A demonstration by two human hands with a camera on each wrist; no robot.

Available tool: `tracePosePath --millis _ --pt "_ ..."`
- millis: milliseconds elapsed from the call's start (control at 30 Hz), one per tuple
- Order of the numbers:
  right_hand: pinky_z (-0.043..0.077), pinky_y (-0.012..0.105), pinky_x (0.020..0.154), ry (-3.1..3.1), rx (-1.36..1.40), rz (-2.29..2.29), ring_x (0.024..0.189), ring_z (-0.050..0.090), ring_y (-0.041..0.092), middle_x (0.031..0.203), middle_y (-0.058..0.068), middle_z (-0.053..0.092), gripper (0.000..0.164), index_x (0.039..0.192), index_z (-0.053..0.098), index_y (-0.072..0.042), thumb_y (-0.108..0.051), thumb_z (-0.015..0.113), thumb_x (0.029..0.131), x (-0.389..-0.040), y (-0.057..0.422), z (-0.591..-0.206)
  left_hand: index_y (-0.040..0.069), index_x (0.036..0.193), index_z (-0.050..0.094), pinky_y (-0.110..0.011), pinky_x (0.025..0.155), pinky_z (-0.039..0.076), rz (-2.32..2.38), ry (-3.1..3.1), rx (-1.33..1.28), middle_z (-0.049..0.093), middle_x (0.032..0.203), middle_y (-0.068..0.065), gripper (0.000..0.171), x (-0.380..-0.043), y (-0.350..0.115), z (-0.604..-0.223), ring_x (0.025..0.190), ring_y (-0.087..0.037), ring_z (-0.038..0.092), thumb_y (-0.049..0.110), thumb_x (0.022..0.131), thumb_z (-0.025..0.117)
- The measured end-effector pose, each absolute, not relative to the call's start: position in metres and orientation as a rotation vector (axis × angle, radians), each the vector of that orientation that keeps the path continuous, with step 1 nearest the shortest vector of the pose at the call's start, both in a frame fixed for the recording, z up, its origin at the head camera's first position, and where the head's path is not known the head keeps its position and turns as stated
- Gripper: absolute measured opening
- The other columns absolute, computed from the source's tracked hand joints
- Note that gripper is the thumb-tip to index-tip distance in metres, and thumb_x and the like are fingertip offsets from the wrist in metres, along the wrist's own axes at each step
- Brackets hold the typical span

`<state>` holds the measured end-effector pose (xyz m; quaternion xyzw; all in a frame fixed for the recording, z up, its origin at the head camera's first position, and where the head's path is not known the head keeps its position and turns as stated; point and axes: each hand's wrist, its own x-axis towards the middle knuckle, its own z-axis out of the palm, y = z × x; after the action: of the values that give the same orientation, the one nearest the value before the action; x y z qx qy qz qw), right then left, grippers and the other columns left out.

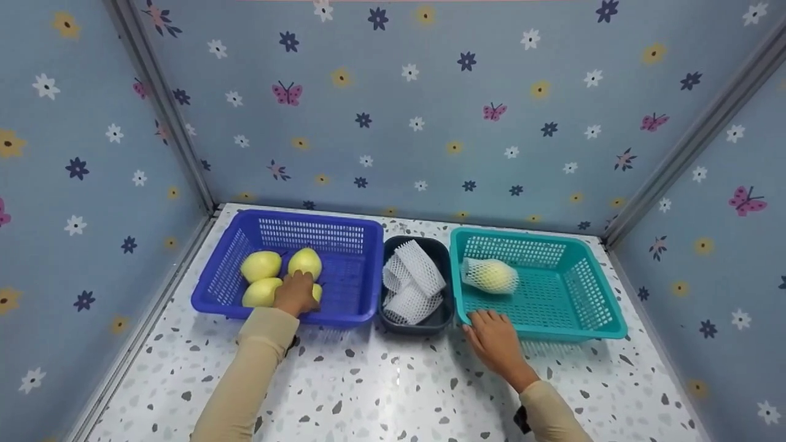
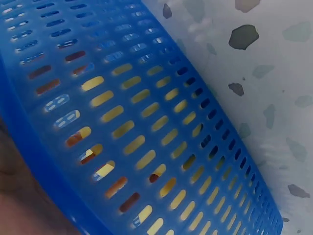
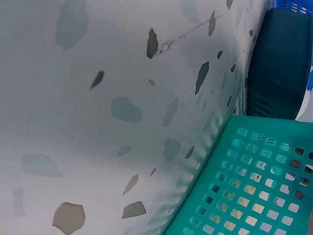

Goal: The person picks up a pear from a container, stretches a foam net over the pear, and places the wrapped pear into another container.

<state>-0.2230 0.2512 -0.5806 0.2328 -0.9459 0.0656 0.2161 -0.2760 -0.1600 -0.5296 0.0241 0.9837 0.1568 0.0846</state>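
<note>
Inside the blue basket [image 1: 344, 316] at left, several yellow pears [image 1: 261, 266] sit together. My left hand [image 1: 296, 293] reaches over the front rim and grips the pear [image 1: 317, 292] at the front right, which it mostly hides. In the left wrist view, yellow fruit and parts of fingers show through the slots of the basket wall [image 2: 146, 112]. On the right, my right hand [image 1: 495, 341] holds the front left rim of the green basket [image 1: 552, 334], fingers hooked over it. One pear in a white foam net [image 1: 495, 276] lies in that basket.
Between the baskets stands a dark grey tub [image 1: 417, 329] with several white foam net sleeves [image 1: 417, 276]. All three containers stand on a speckled white tabletop [image 1: 381, 387]. Flowered panels [image 1: 393, 123] enclose the back and both sides.
</note>
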Motion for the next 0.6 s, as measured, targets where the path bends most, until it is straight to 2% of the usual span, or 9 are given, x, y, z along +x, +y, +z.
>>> tracePosePath --millis 333,500,600 --pt "0.037 0.040 0.073 -2.633 0.643 0.148 0.086 0.050 0.023 0.093 0.005 0.057 0.025 0.102 0.057 -0.011 -0.031 0.051 0.087 -0.2211 0.2506 -0.5796 -0.006 0.098 0.054 -0.054 0.070 0.042 0.424 2.957 0.081 0.050 0.095 -0.024 0.047 -0.2768 -0.1601 -0.5304 0.091 -0.044 0.047 0.016 0.063 0.074" --pt "0.037 0.041 0.075 -2.647 0.638 0.137 0.087 0.050 0.023 0.094 0.004 0.058 0.034 0.103 0.056 -0.012 -0.038 0.039 0.091 -0.2220 0.2519 -0.5789 -0.005 0.094 0.055 -0.053 0.069 0.042 0.433 2.974 0.101 0.050 0.092 -0.023 0.038 -0.2762 -0.1591 -0.5302 0.088 -0.043 0.048 0.012 0.064 0.070" --pt "0.037 0.041 0.075 -2.665 0.631 0.123 0.088 0.050 0.022 0.094 0.004 0.057 0.039 0.103 0.056 -0.012 -0.042 0.033 0.092 -0.2224 0.2521 -0.5793 -0.005 0.093 0.055 -0.052 0.069 0.042 0.445 2.977 0.110 0.051 0.092 -0.022 0.039 -0.2752 -0.1593 -0.5305 0.087 -0.042 0.049 0.013 0.063 0.072"
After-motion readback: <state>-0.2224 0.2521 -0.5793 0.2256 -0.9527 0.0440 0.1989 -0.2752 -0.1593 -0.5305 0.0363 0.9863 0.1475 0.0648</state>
